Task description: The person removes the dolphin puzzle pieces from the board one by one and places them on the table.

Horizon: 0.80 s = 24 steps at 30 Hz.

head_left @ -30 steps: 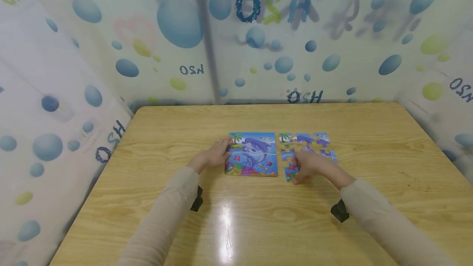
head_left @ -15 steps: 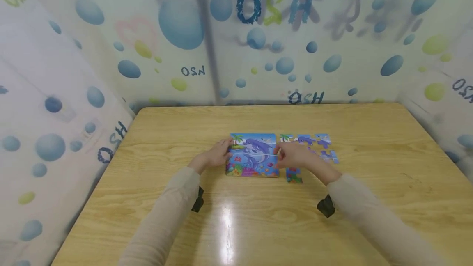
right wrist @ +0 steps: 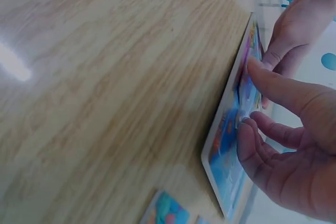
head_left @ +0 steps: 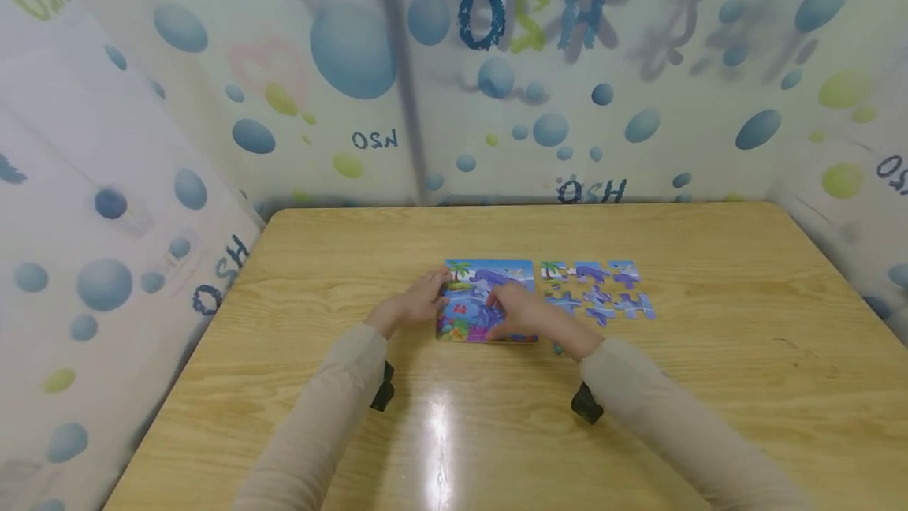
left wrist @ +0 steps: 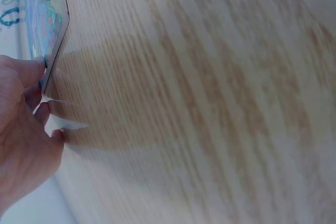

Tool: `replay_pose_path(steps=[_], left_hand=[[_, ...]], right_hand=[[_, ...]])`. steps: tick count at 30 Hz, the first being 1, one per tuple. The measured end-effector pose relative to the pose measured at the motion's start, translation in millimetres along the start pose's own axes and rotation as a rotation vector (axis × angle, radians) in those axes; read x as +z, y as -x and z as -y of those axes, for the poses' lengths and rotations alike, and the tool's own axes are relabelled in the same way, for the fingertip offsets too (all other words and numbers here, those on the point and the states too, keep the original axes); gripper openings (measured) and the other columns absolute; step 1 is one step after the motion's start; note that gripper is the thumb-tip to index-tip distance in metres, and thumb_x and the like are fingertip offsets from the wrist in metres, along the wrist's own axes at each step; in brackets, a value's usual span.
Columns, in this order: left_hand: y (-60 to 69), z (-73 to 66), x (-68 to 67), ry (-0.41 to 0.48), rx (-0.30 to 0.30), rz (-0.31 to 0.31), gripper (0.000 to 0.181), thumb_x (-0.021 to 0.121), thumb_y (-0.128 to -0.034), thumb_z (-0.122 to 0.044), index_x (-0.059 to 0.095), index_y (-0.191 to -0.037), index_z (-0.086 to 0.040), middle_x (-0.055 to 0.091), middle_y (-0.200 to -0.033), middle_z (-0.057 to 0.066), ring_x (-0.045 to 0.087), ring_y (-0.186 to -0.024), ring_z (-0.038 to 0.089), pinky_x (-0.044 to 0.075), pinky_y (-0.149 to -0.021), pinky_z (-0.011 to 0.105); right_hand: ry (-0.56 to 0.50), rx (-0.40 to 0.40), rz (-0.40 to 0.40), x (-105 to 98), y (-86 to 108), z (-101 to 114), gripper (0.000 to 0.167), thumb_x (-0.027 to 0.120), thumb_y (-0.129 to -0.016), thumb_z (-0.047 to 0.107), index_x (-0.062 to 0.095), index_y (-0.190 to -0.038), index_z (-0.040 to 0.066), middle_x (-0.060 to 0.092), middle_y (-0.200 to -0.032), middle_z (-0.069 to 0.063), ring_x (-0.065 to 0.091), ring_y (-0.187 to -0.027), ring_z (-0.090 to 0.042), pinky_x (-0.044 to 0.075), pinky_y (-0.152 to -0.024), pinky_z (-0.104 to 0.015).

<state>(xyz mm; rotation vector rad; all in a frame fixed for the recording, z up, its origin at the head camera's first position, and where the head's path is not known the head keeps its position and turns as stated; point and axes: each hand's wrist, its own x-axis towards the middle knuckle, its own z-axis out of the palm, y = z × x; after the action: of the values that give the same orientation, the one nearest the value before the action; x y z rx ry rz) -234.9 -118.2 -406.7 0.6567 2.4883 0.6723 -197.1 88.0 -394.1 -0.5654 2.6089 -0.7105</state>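
Note:
A puzzle board (head_left: pixel 461 328) with a dolphin picture lies flat on the wooden table. My left hand (head_left: pixel 418 300) rests at its left edge. In the left wrist view, that thumb and the relaxed fingertips (left wrist: pixel 42 109) touch the edge and tabletop. Over the board's lower middle is my right hand (head_left: pixel 525 314), thumb and curled fingers pinching a purple-blue puzzle piece (right wrist: pixel 245 85). Whether the piece is fully clear of the board cannot be told. To the right, loose puzzle pieces (head_left: pixel 599 306) lie in rows, one lower piece (right wrist: pixel 169 211) partly hidden by my right wrist in the head view.
The wooden table (head_left: pixel 738 385) extends around the board to rounded back corners. A curtain (head_left: pixel 539 77) printed with bubbles and letters stands behind it and along both sides. Dark wrist cameras (head_left: pixel 586 404) are strapped under both sleeves.
My right hand has left the loose pieces at the lower left of their rows and moved leftward onto the board. The left hand has stayed at the board's left edge.

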Motion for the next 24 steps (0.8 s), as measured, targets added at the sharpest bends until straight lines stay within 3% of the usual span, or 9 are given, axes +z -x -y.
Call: replay_pose_path(steps=[4,9,14,21,24], left_hand=[[-0.1,-0.3,0.8,0.002,-0.009,0.004,0.051,0.036,-0.0979,-0.012,0.017,-0.142,0.004,0.005,-0.152,0.022,0.008,-0.14,0.04,0.008,-0.116,0.05],[-1.5,0.6,1.0,0.0,-0.002,-0.004,0.051,0.037,-0.0978,-0.012,0.017,-0.142,0.004,0.007,-0.152,0.022,0.009,-0.14,0.039,0.009,-0.116,0.049],[-2.2,0.0,1.5,0.003,-0.005,-0.003,0.051,0.036,-0.0979,-0.012,0.017,-0.142,0.004,0.008,-0.152,0.023,0.009,-0.14,0.039,0.009,-0.116,0.048],[-2.1,1.0,0.9,-0.011,-0.005,-0.01,0.051,0.036,-0.0978,-0.012,0.017,-0.142,0.004,0.009,-0.151,0.023,0.01,-0.14,0.039,0.01,-0.116,0.048],[-3.3,2.5,1.2,-0.018,-0.007,-0.01,0.051,0.037,-0.0978,-0.013,0.018,-0.142,0.004,0.008,-0.152,0.022,0.01,-0.14,0.039,0.01,-0.116,0.048]], right_hand=[[-0.029,0.068,0.018,2.9,-4.5,0.7,0.052,0.078,-0.071,0.022,0.055,-0.112,0.0,0.056,-0.107,-0.013,0.053,-0.098,-0.024,0.049,-0.084,-0.034],[-0.064,0.08,0.015,3.8,-8.3,-2.2,0.051,0.08,-0.069,0.021,0.056,-0.108,0.0,0.055,-0.104,-0.011,0.052,-0.095,-0.021,0.049,-0.085,-0.034],[-0.097,0.066,0.026,2.7,-8.0,-4.6,0.044,0.08,-0.068,0.019,0.055,-0.1,0.001,0.055,-0.1,-0.01,0.051,-0.09,-0.02,0.048,-0.082,-0.033],[-0.116,0.015,0.034,2.3,-5.6,-5.4,0.035,0.078,-0.072,0.018,0.054,-0.095,0.009,0.059,-0.102,-0.008,0.054,-0.096,-0.022,0.048,-0.084,-0.035],[-0.113,-0.019,0.034,2.5,-6.0,-5.9,0.031,0.076,-0.074,0.015,0.055,-0.096,0.009,0.058,-0.098,-0.006,0.052,-0.088,-0.018,0.048,-0.076,-0.031]])
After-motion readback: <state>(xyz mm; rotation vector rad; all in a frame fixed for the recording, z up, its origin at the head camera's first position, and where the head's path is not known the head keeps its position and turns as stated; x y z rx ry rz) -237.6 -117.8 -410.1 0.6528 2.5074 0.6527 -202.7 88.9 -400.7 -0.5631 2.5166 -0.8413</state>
